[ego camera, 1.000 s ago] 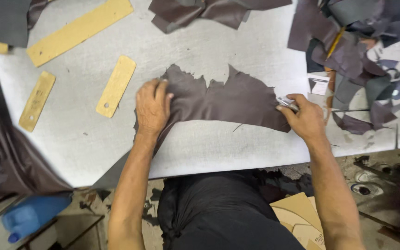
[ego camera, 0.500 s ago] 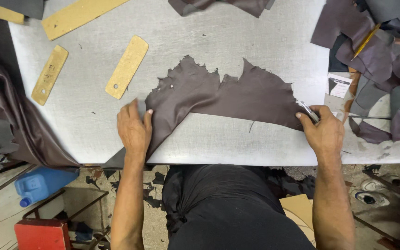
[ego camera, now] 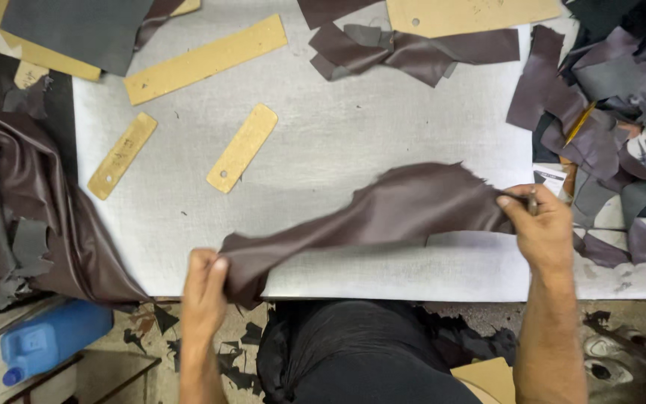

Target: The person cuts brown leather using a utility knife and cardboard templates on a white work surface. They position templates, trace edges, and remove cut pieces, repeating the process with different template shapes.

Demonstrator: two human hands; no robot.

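At about eight o'clock in the view, below the bench point(ego camera: 323, 150) edge, a blue plastic jug point(ego camera: 50, 340) sits on a low shelf, and above it a heap of dark brown leather point(ego camera: 31, 202) hangs over the bench's left side. Toward ten and eleven o'clock, three tan cardboard patterns lie flat on the grey bench top: a small one point(ego camera: 122, 155), a second small one point(ego camera: 241, 147) just right of it, and a long strip point(ego camera: 205, 59) above both. At six o'clock the left hand point(ego camera: 205, 288) is closed in a fist over the near edge of the bench, gripping the left end of a dark brown leather piece point(ego camera: 383, 213). That piece stretches from the fist up toward three o'clock, lifted off the bench and blurred, casting a shadow beneath. At three o'clock the right hand point(ego camera: 538, 228) pinches the leather's right end between thumb and fingers, with a thin pen-like tool point(ego camera: 532, 200) tucked in the same grip. Beyond it, from one to three o'clock, lies a pile of dark scraps point(ego camera: 607, 112).
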